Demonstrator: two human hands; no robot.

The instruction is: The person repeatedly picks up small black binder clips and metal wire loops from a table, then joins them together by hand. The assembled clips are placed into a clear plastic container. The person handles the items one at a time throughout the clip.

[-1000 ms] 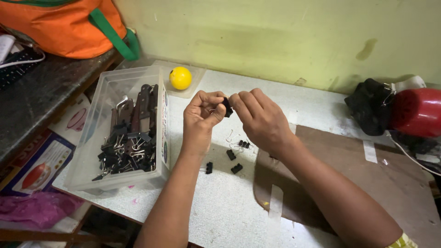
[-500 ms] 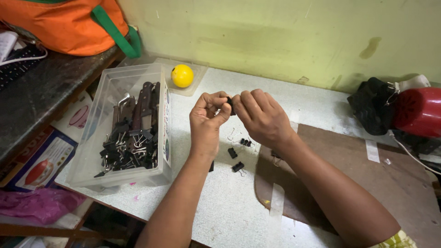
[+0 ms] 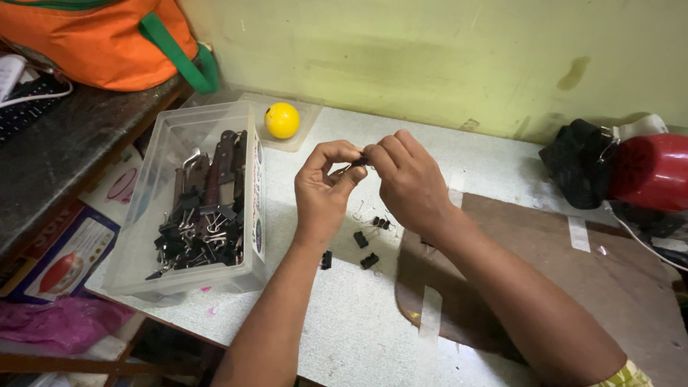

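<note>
My left hand (image 3: 324,188) and my right hand (image 3: 405,179) meet above the white table (image 3: 358,337), fingertips pinched together on one small black binder clip (image 3: 357,162). Most of that clip is hidden by my fingers. A few more black binder clips (image 3: 368,260) lie loose on the table just below my hands. To the left stands a clear plastic box (image 3: 143,236) with several black binder clips and some dark-handled tools (image 3: 215,179) inside.
A yellow ball (image 3: 282,120) rests on a clear lid behind the box. An orange bag (image 3: 93,43) sits on the dark shelf at the left. A red appliance (image 3: 652,172) and black cloth (image 3: 577,161) lie at the right, brown cardboard (image 3: 545,287) taped to the table.
Both hands stay joined on the clip, shifting slightly right and away from the box. My fingers have worked around the clip.
</note>
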